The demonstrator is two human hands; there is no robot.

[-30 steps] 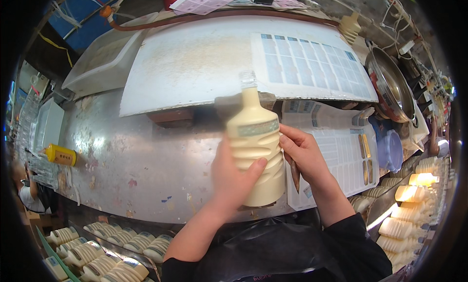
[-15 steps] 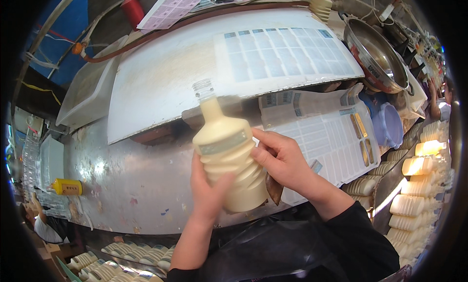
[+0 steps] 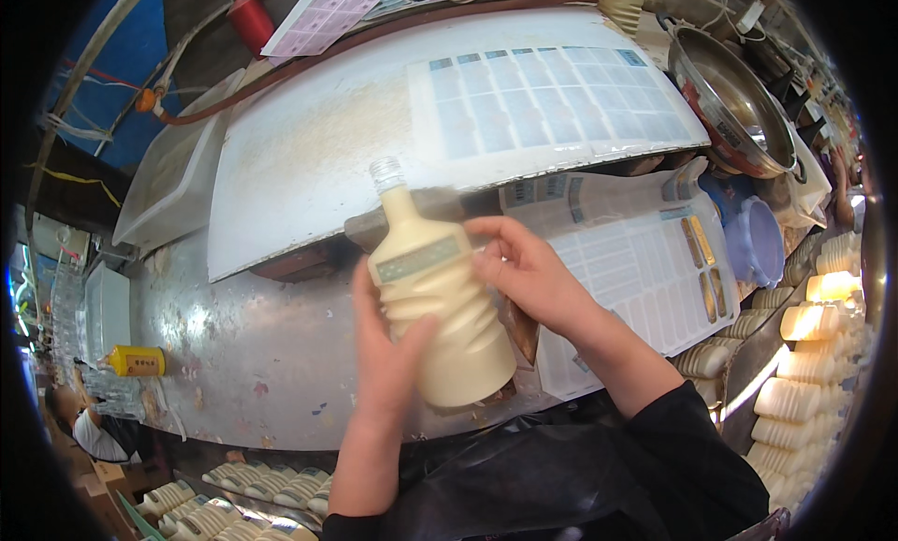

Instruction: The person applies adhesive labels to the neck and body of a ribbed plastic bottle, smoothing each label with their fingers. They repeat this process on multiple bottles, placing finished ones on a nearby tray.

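Note:
Between my two hands, above the metal worktable, is a cream-coloured bottle with a ribbed body and a clear threaded neck. It leans slightly, neck pointing up and to the left. A greenish label strip lies across its shoulder. My left hand wraps the bottle's left side, its thumb over the front and a little blurred. At the right shoulder my right hand has thumb and fingers pressed against the bottle, by the end of the strip. Just right of the bottle's base a brown pointed piece shows.
A white sloped board carries a sheet of bluish labels. More label sheets lie at right, with a steel pan and a purple bucket beyond. Rows of cream bottles line the right; a yellow bottle lies left.
The bottle has turned slightly and its label strip shows more plainly. My right hand has shifted a little up and left along the shoulder; my left hand still holds the side.

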